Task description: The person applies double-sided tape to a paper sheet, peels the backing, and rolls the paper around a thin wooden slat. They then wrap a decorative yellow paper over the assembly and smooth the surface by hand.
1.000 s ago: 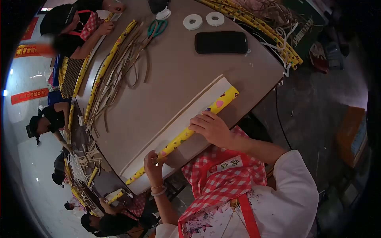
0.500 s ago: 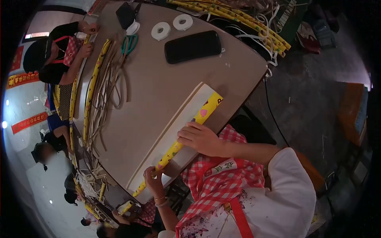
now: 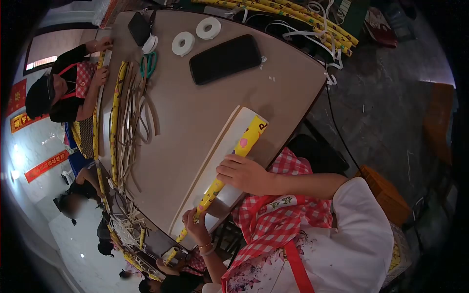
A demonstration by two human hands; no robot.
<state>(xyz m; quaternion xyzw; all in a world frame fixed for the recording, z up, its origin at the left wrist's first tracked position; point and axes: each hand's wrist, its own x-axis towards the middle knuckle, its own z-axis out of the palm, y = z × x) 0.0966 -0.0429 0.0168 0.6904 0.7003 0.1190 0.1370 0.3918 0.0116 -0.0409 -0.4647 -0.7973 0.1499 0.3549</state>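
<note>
Far left of the yellow roll (image 3: 246,139): a co-worker's hands (image 3: 101,75), flat on another patterned strip. Closer in, a long spread of yellow strips (image 3: 116,112) and tan offcuts (image 3: 137,107), with green-handled scissors (image 3: 149,63) at its top. Next, two white tape rolls (image 3: 183,43) and a black phone (image 3: 224,58), both well above the roll's far end, untouched.

Now the action: left hand (image 3: 195,222) down at the roll's near end, thumb and fingertips pinched tight on it, bracelet at the wrist. Under the roll and just to its left, the white sheet (image 3: 217,144), lying along it at the same slant. Then right hand (image 3: 242,173) on the roll's middle, fingers curled over the top, clasping it down against the sheet. Roll itself slanting across the near edge of the table (image 3: 205,97), far end free and open.

Looks like the rolling-up step, patterned wrap wound tight and the white sheet only partly taken in. Next move, by the look of it, calls for an even push away from the body along the whole length. Also calls for a square hold at the near end to avoid coning, and for something to fix the seam.

Far right of the roll, beyond the table corner: a heap of finished yellow rolls (image 3: 312,27).
</note>
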